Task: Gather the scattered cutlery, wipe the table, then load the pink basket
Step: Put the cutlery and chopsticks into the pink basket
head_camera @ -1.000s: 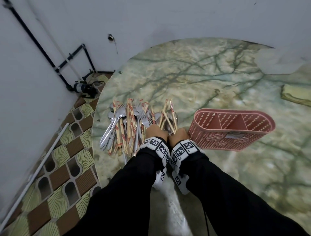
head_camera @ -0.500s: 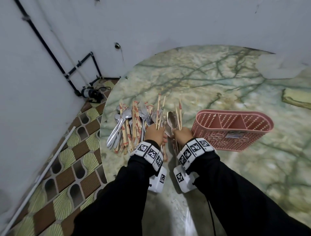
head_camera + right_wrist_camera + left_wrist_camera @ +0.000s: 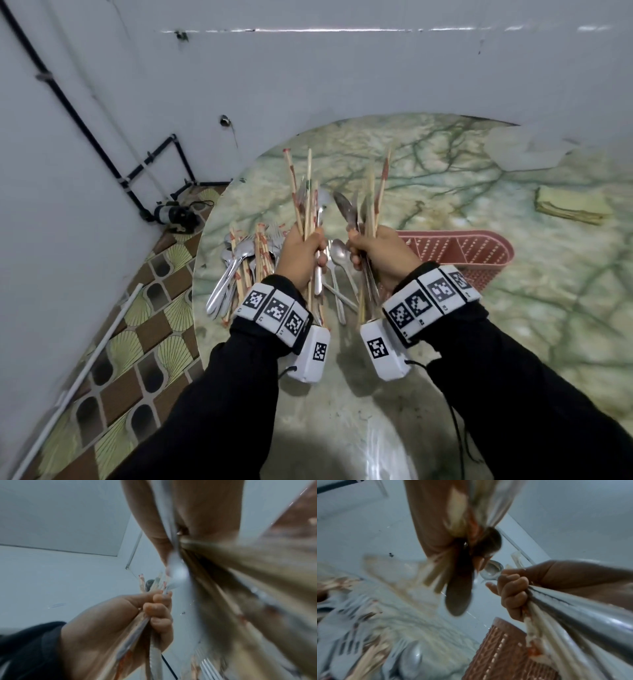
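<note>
My left hand [image 3: 301, 251] grips an upright bundle of wooden chopsticks and a spoon [image 3: 306, 192], lifted above the marble table [image 3: 513, 325]. Close beside it, my right hand [image 3: 375, 255] grips a second bundle of chopsticks and spoons [image 3: 368, 198]. The rest of the cutlery pile [image 3: 239, 260] lies on the table at the left edge, below my left hand. The pink basket [image 3: 472, 253] stands just right of my right hand, partly hidden by it. In the left wrist view my right hand [image 3: 513, 592] shows fisted round its bundle beside the basket [image 3: 501, 653]. My left hand [image 3: 154, 615] appears likewise in the right wrist view.
A folded yellowish cloth [image 3: 572, 205] lies at the far right of the table. The table's curved edge [image 3: 197, 274] drops to a patterned tiled floor [image 3: 130, 342] on the left. A black pipe [image 3: 85, 130] runs down the white wall, with a small pump [image 3: 174, 214] at its foot.
Both hands have risen from the pile, each lifting a fistful of chopsticks and spoons upright off the table. The pile on the table is now smaller.
</note>
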Tool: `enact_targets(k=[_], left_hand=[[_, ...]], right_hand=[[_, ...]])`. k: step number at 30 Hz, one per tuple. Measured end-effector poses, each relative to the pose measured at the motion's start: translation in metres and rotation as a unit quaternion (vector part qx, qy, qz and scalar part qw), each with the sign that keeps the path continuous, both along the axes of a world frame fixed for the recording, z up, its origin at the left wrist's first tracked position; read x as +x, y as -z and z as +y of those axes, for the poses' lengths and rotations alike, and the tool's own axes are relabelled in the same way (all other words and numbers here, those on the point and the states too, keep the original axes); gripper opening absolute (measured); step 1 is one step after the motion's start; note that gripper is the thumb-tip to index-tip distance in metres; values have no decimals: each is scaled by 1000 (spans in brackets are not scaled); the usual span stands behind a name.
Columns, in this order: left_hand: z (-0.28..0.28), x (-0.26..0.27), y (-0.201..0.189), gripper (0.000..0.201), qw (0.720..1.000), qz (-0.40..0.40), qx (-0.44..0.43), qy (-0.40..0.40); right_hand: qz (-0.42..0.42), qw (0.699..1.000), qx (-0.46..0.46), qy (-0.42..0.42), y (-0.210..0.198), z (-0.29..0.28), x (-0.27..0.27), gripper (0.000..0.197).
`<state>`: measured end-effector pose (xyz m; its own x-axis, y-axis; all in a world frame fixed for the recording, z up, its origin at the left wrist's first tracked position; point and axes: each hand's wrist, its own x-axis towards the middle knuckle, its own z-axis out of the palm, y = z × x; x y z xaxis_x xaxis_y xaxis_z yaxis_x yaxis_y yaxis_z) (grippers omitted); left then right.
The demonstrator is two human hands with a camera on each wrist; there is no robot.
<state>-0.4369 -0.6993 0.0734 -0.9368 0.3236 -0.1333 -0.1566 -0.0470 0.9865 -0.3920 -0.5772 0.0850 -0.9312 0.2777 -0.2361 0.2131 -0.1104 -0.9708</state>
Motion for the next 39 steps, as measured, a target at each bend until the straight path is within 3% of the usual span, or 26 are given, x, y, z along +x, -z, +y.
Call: enact_targets(k=[5, 11, 17, 23, 29, 37, 39], left_hand=[[17, 7, -25, 12, 998, 4, 64, -18], [35, 14, -38, 13, 994, 20, 109, -10], [54, 15, -42, 16, 980, -11, 200, -12], [68, 11, -38, 14, 980, 1, 196, -15], [74, 9, -30, 15, 984, 13, 176, -13], [79, 9, -23, 13, 986, 5, 165, -8], [78, 10, -23, 13, 986, 6, 164, -9]], right_hand=[[81, 990, -103, 56, -37, 23, 9, 10], [175, 969, -142, 99, -60, 57, 16, 13], [231, 950, -128, 164, -56, 74, 9, 15], [209, 958, -35, 192, -25, 74, -2, 26], [145, 975, 29, 165, 9, 78, -2, 19], [108, 988, 72, 87, 10, 85, 4, 20], [87, 989, 99, 72, 9, 89, 9, 32]])
